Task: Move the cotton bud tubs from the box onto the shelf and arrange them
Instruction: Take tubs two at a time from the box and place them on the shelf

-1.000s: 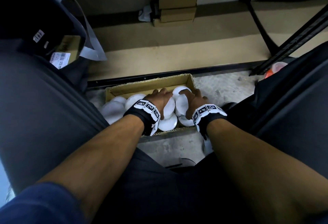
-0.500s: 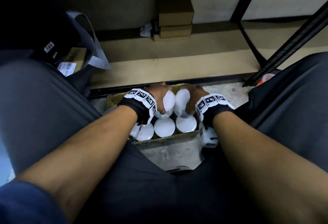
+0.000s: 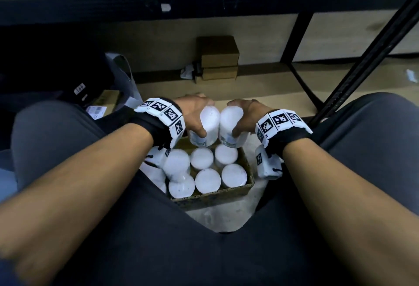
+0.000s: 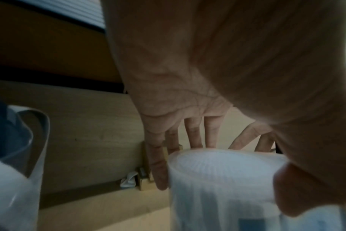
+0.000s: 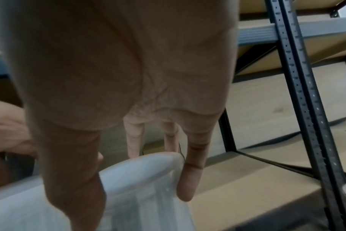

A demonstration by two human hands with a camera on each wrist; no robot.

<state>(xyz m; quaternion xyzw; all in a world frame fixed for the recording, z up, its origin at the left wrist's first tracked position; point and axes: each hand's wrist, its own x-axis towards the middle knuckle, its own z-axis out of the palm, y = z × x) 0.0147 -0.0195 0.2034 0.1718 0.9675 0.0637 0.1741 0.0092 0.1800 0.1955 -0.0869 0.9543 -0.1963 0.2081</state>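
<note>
A cardboard box [image 3: 226,191] on the floor between my knees holds several white round cotton bud tubs [image 3: 207,180]. My left hand [image 3: 193,113] grips one white tub [image 3: 207,124] from above, lifted over the box's far end. My right hand [image 3: 246,114] grips a second tub [image 3: 230,124] right beside it; the two tubs touch. In the left wrist view the fingers [image 4: 158,168] and thumb wrap the tub [image 4: 223,179]. In the right wrist view the thumb and fingers [image 5: 190,176] clamp the other tub [image 5: 140,184]. The low wooden shelf [image 3: 260,95] lies just beyond.
Two small stacked cardboard boxes [image 3: 218,56] sit at the back of the shelf. Black metal uprights [image 3: 362,59] of the rack stand to the right. A dark bag with grey straps [image 3: 120,70] and a labelled carton sits on the left. My knees flank the box.
Both hands have come up out of the box, each with a tub, and now hold them above its far end. My head has tilted so more of the shelf shows.
</note>
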